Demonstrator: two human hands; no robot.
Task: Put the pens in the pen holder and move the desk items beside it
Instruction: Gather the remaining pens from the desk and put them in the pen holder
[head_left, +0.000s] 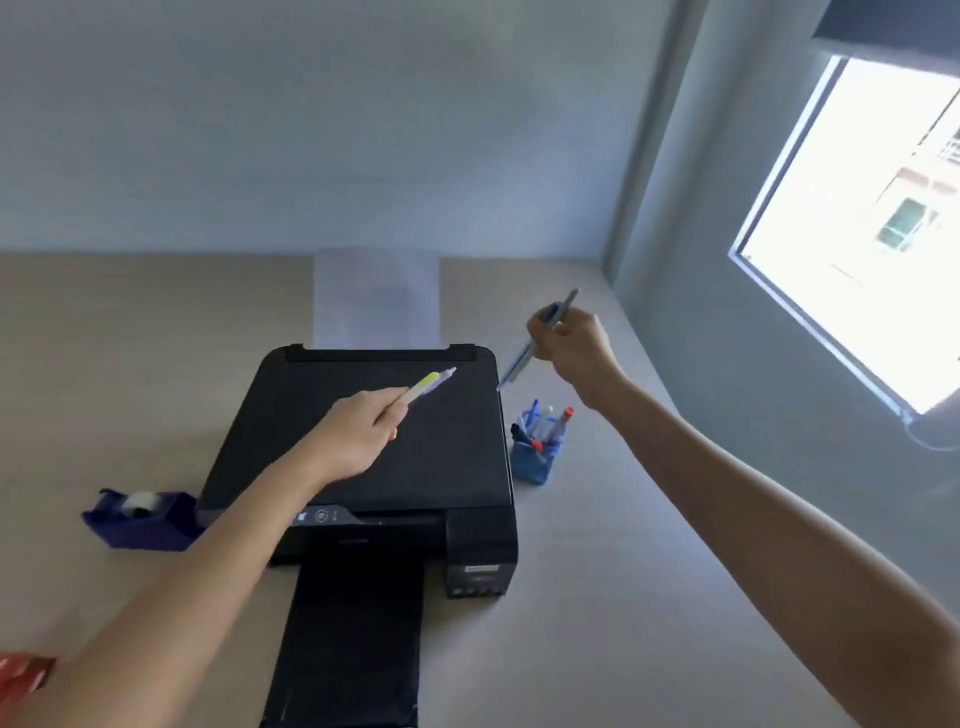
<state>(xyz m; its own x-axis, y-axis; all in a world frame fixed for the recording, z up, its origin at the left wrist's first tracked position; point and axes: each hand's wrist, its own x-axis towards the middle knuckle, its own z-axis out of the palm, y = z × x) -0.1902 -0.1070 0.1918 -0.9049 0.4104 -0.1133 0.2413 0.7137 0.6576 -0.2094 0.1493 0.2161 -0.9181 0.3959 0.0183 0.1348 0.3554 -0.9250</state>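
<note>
- Two hands up over the desk (597, 545), each closed on something; my left hand (353, 436) is clamped on a white pen with a yellow-green grip (431, 385), tip pointing away toward the right, hovering above the black printer (374, 447)
- My right hand (571, 349) is wrapped tight around a bundle of pens (524, 353); blue and grey barrels poke out above and below the fist; how many are in there I cannot tell, the fingers cover the middle and the shot is blurred
- Blue pen holder (535, 460) stands on the desk just beside the printer's right edge, below my right hand; several pens already stick up from it, blue, white and red-capped, too smeared to count
- Blue tape dispenser (143, 519) sits at the printer's left front corner, well apart from the holder; my left forearm crosses just beside it
- Printer's output tray runs off the bottom edge; a pale sheet (376, 301) stands up at its back
- Something red (23, 673) is cut off at the bottom-left corner; cannot make out what it is
</note>
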